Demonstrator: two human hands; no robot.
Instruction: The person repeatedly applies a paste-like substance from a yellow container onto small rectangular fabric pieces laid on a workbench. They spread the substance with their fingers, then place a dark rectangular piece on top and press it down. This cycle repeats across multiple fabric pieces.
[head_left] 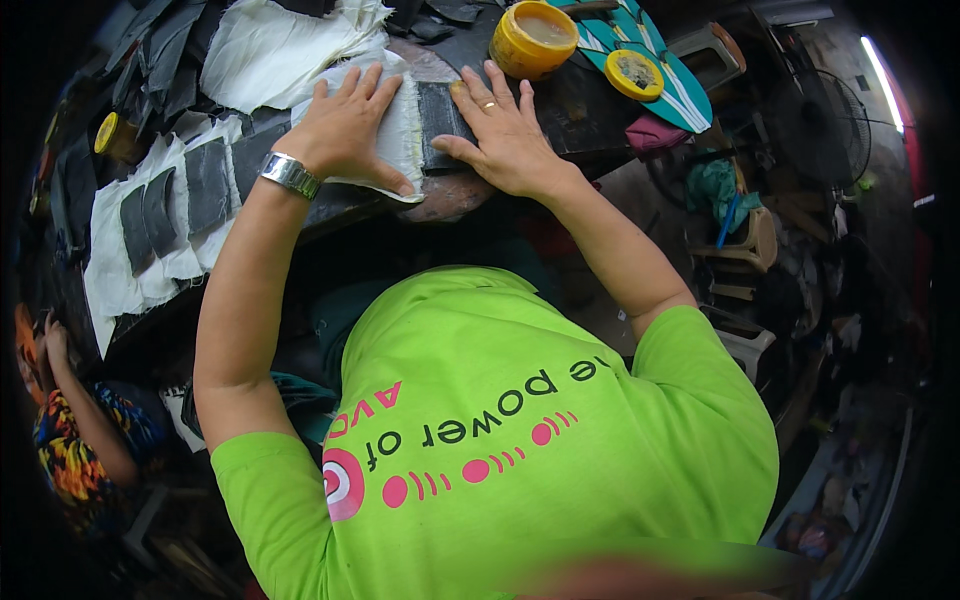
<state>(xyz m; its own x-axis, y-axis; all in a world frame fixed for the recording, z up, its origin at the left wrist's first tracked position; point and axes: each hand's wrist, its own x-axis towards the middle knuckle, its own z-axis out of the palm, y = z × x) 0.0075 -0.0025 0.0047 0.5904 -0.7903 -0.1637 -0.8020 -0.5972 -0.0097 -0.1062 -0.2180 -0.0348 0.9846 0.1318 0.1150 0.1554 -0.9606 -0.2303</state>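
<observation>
My left hand point(342, 128), with a metal watch on its wrist, lies flat with fingers spread on a piece of white frayed cloth point(405, 125) at the edge of a dark work table point(575, 110). My right hand point(505, 130), a ring on one finger, presses flat beside it, its thumb and fingers on a dark rectangular piece point(438, 112) that sits against the white cloth. Neither hand grips anything. My lime green shirt fills the lower middle of the view.
An open yellow tub point(535, 38) and its yellow lid point(634, 72) stand behind my right hand. More white cloths with dark pieces point(150, 225) lie left. Another person in a colourful shirt point(75, 450) sits lower left. A fan point(820, 125) and plastic stools point(745, 345) crowd the right.
</observation>
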